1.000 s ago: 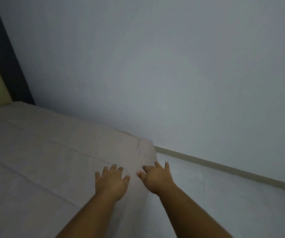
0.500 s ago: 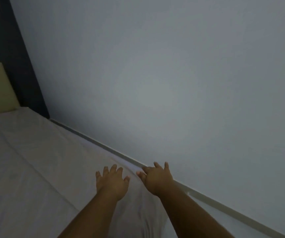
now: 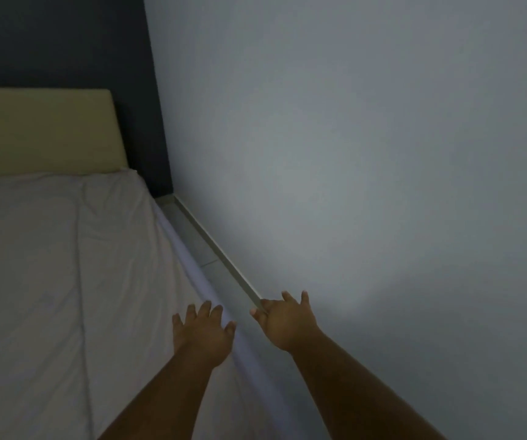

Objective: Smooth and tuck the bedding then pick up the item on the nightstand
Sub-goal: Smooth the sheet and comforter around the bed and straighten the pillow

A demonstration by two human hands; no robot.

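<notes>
Head view, smoothing stage. The left hand (image 3: 203, 336) lies palm down on the pale bedding (image 3: 65, 281), just inside the bed's right-hand edge, with its fingers straight and spread. Its grip is fully open and holds nothing. The right hand (image 3: 287, 322) reaches past that edge, over the narrow strip of floor (image 3: 189, 236) between the bed and the skirting board (image 3: 221, 258). Its fingers are likewise splayed and its grip is empty; whether it touches anything cannot be told.

The bedding covers the mattress up to the beige headboard (image 3: 43, 131) and falls over the side in a rounded fold (image 3: 192, 265). Shallow creases and a long lengthwise seam cross its top, and a few wrinkles gather near the headboard corner. A dark panel (image 3: 65, 36) stands behind the headboard, and a plain grey wall (image 3: 351, 154) fills the right of the view.

Neither the nightstand nor the item on it is in view, so the pick-up is judged not yet begun.

The step in hand appears to be smoothing along the wall-side edge, ahead of tucking. The next move probably calls for a flat-palmed sweep of the left hand toward the headboard to press out the creases. The right hand would then drop into the gap to push the hanging fold under the mattress. The gap looks tight, so the wrist needs to stay close to the bed's side.
</notes>
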